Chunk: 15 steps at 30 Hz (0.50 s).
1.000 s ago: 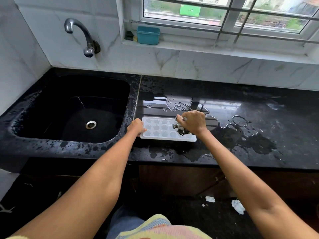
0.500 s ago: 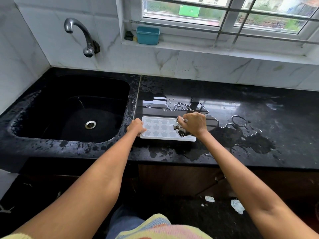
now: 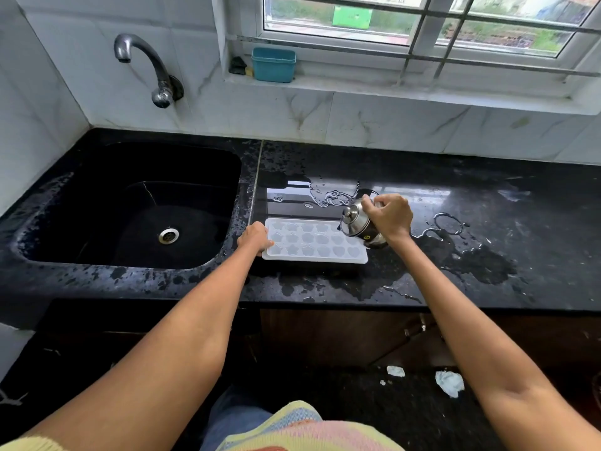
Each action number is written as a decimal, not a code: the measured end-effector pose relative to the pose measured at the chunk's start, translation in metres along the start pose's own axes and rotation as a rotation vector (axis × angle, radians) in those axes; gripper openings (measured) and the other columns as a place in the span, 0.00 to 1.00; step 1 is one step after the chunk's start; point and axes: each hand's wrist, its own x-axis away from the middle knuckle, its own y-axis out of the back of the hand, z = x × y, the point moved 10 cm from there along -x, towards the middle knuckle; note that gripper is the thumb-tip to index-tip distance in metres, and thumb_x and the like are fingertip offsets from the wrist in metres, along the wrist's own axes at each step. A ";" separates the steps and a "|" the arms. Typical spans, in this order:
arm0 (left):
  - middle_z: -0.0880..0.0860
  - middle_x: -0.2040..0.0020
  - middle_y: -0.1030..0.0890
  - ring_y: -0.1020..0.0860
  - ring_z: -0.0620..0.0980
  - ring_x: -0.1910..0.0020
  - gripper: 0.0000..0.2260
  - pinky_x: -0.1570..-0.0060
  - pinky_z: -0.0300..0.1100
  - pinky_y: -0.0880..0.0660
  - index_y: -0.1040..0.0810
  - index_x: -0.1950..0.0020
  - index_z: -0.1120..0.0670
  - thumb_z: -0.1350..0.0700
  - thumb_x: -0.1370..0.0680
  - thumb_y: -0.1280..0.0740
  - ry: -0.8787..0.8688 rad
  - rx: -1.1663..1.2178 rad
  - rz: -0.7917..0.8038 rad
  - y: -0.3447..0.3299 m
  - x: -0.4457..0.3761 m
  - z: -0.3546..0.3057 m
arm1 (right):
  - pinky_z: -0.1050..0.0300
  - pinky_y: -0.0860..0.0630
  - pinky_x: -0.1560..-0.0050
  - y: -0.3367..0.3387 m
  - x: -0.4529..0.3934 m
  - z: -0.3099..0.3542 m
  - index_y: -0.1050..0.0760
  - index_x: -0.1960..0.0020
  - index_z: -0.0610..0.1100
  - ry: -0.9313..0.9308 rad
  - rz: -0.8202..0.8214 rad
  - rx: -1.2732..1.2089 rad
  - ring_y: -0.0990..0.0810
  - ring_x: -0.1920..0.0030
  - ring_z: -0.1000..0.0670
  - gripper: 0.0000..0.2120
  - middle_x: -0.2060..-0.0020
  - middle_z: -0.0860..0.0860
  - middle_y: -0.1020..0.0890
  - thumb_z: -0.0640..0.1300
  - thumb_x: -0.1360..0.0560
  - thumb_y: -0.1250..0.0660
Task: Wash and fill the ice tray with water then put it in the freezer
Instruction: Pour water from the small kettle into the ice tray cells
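A white ice tray [image 3: 312, 241] with several shaped cells lies flat on the black countertop [image 3: 422, 288], just right of the sink. My left hand [image 3: 254, 237] grips the tray's left end. My right hand [image 3: 390, 216] holds a small steel kettle [image 3: 359, 222] by its handle, tilted to the left at the tray's right end. The kettle's lidded top leans over the tray's far right corner. Whether water is flowing cannot be told.
A black sink [image 3: 130, 206] with a steel drain sits to the left, under a wall tap [image 3: 146, 66]. Puddles of water [image 3: 455, 242] spread on the counter right of the tray. A teal box [image 3: 273, 65] stands on the window sill. Paper scraps [image 3: 450, 382] lie on the floor.
My right hand has lifted the kettle and drawn it right, from over the tray's middle cells to its right end. My left hand keeps its hold on the tray.
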 end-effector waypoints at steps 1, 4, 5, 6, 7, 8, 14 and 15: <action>0.59 0.44 0.19 0.20 0.58 0.44 0.15 0.45 0.48 0.26 0.24 0.42 0.64 0.56 0.24 0.31 -0.003 -0.004 -0.002 0.000 0.000 0.000 | 0.62 0.42 0.73 0.003 0.000 0.007 0.36 0.78 0.45 0.043 -0.008 0.039 0.35 0.75 0.49 0.23 0.80 0.51 0.34 0.47 0.27 0.34; 0.59 0.43 0.19 0.21 0.58 0.43 0.16 0.44 0.49 0.26 0.24 0.41 0.63 0.56 0.24 0.31 -0.003 -0.013 0.000 0.000 -0.001 0.000 | 0.61 0.38 0.70 -0.007 0.008 0.021 0.36 0.78 0.48 0.197 0.011 0.190 0.31 0.73 0.48 0.22 0.78 0.48 0.30 0.49 0.26 0.36; 0.59 0.43 0.19 0.21 0.58 0.43 0.16 0.44 0.49 0.26 0.25 0.41 0.63 0.55 0.24 0.31 -0.002 -0.013 0.001 -0.001 -0.001 0.000 | 0.61 0.34 0.70 -0.016 0.012 0.023 0.37 0.78 0.48 0.241 0.038 0.234 0.29 0.74 0.47 0.22 0.79 0.48 0.29 0.50 0.27 0.38; 0.59 0.43 0.19 0.21 0.58 0.44 0.16 0.44 0.49 0.26 0.25 0.41 0.63 0.55 0.24 0.31 -0.002 -0.011 0.001 -0.001 -0.002 0.001 | 0.60 0.31 0.70 -0.025 0.017 0.023 0.36 0.79 0.47 0.277 0.075 0.273 0.26 0.76 0.47 0.22 0.80 0.47 0.28 0.51 0.28 0.39; 0.59 0.43 0.19 0.21 0.58 0.44 0.16 0.44 0.49 0.26 0.25 0.41 0.63 0.55 0.24 0.31 -0.002 -0.010 0.000 -0.001 -0.002 0.001 | 0.59 0.29 0.71 -0.034 0.021 0.023 0.33 0.79 0.45 0.306 0.101 0.305 0.25 0.76 0.46 0.22 0.81 0.47 0.27 0.51 0.29 0.39; 0.59 0.42 0.20 0.21 0.58 0.43 0.16 0.43 0.49 0.26 0.25 0.41 0.63 0.55 0.24 0.31 -0.002 -0.012 -0.004 -0.001 -0.002 0.001 | 0.60 0.31 0.71 -0.040 0.025 0.023 0.31 0.79 0.44 0.329 0.113 0.333 0.24 0.78 0.46 0.21 0.82 0.47 0.27 0.51 0.29 0.39; 0.60 0.42 0.20 0.22 0.58 0.42 0.17 0.44 0.49 0.27 0.25 0.40 0.64 0.55 0.24 0.32 -0.003 -0.036 -0.020 -0.001 0.000 0.000 | 0.67 0.40 0.73 -0.042 0.034 0.030 0.35 0.82 0.43 0.416 0.013 0.426 0.28 0.84 0.48 0.23 0.86 0.49 0.30 0.52 0.32 0.45; 0.60 0.42 0.20 0.22 0.58 0.42 0.17 0.44 0.49 0.27 0.25 0.40 0.64 0.55 0.24 0.32 0.000 -0.036 -0.020 -0.001 0.000 0.000 | 0.67 0.41 0.73 -0.039 0.033 0.032 0.35 0.82 0.43 0.422 0.003 0.417 0.28 0.84 0.48 0.23 0.86 0.50 0.30 0.52 0.32 0.45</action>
